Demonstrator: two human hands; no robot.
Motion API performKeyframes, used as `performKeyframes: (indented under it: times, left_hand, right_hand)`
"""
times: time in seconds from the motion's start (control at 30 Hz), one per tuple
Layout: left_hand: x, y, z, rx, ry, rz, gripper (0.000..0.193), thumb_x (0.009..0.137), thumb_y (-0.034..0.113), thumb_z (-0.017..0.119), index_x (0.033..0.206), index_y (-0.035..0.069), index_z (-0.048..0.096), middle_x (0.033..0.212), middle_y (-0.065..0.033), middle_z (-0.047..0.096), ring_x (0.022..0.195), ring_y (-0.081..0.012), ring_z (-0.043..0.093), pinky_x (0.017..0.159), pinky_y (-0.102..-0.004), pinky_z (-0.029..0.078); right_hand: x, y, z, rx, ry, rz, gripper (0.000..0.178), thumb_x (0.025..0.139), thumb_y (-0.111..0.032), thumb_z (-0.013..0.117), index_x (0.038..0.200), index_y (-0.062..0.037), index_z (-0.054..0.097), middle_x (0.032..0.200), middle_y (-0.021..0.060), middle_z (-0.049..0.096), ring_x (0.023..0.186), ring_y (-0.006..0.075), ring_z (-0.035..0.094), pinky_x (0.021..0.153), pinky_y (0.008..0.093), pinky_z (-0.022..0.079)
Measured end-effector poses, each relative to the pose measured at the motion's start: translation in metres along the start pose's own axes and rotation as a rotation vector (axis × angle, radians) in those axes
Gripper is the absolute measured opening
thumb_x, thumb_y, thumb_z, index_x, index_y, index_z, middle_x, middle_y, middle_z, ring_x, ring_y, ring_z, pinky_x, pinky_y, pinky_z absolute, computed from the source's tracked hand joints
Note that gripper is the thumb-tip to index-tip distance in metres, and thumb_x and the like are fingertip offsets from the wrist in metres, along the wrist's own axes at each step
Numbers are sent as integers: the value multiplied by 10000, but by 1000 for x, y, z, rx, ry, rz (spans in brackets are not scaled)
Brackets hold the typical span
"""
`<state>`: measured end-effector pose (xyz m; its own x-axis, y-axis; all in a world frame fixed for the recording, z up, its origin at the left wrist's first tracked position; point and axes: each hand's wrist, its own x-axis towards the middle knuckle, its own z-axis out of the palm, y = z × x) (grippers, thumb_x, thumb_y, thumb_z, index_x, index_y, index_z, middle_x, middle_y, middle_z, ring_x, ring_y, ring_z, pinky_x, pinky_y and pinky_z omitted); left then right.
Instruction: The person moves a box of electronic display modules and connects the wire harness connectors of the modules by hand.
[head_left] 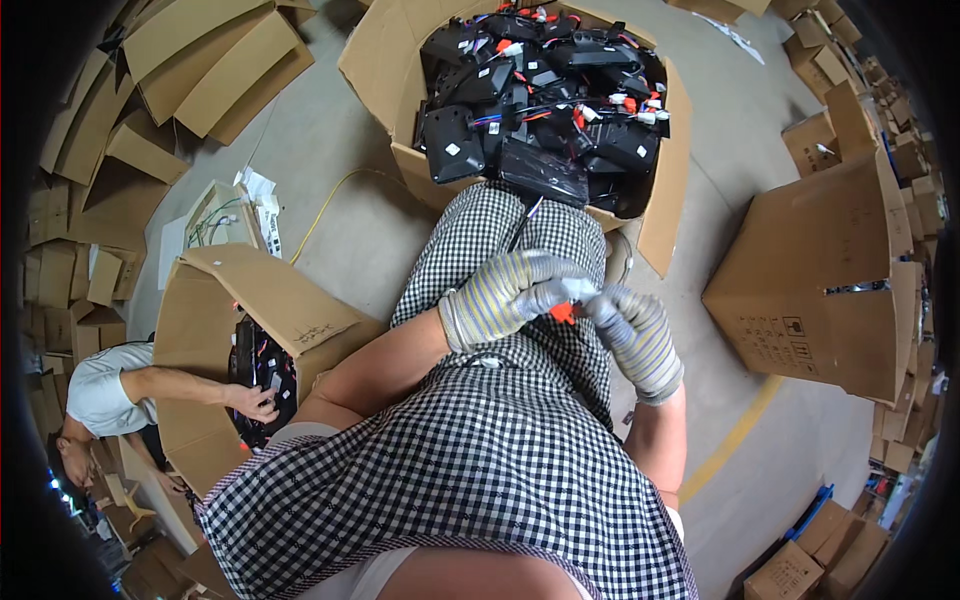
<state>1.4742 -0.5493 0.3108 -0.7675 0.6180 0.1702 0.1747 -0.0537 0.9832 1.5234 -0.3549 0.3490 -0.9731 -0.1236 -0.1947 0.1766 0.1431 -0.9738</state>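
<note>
Over my checkered lap, my left hand (508, 300) and my right hand (640, 340), both in striped knit gloves, meet fingertip to fingertip. Between them is a small white plug connector (578, 289) with a red piece (563, 313) just beneath it; the fingers of both hands pinch it. A dark cable (519, 232) runs between my knees toward the hands; where it ends is hidden. Just beyond my knees, a black plastic device (543, 172) with a glossy face lies at the near edge of a pile of similar black devices (480, 80).
The pile fills a large open cardboard box (672, 170), with colored wires and red and white plugs among it. At left, another person's hand (256, 402) reaches into a second box (275, 300) of black parts. A tall carton (815, 290) stands on the right.
</note>
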Motion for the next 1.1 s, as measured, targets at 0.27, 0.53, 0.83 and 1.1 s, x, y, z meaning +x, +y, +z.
performKeyframes:
  times: [0.27, 0.53, 0.83, 1.1]
  left_hand:
    - [-66, -40, 6, 216, -239, -57, 451, 857, 463, 517, 1070, 85, 639, 909, -132, 663, 797, -257, 646, 730, -344, 512]
    - [-74, -39, -5, -85, -181, -288, 358, 892, 289, 548, 1125, 20, 591, 1010, -136, 648, 939, -221, 627, 838, -306, 496]
    - [-73, -37, -9, -84, -114, -274, 390, 882, 352, 547, 1093, 31, 614, 947, -135, 656, 882, -208, 638, 797, -306, 510]
    - [-63, -19, -15, -60, -35, -240, 441, 812, 338, 649, 1148, 62, 578, 968, -103, 641, 888, -203, 620, 812, -318, 492]
  right_hand:
    - [-11, 48, 6, -92, -649, 146, 272, 887, -285, 566, 849, -36, 668, 717, 47, 652, 678, 109, 596, 641, 255, 475]
    - [-4, 49, 30, 154, -506, 224, 359, 875, -373, 569, 784, -39, 664, 560, -31, 480, 522, 67, 405, 493, 223, 333]
    - [4, 45, 33, 194, -502, 376, 352, 863, -371, 586, 793, -37, 671, 569, -24, 503, 522, 68, 403, 500, 215, 318]
    - [52, 32, 9, 96, -148, -163, 295, 877, -280, 530, 670, -71, 520, 677, 5, 576, 613, 76, 513, 568, 225, 420]
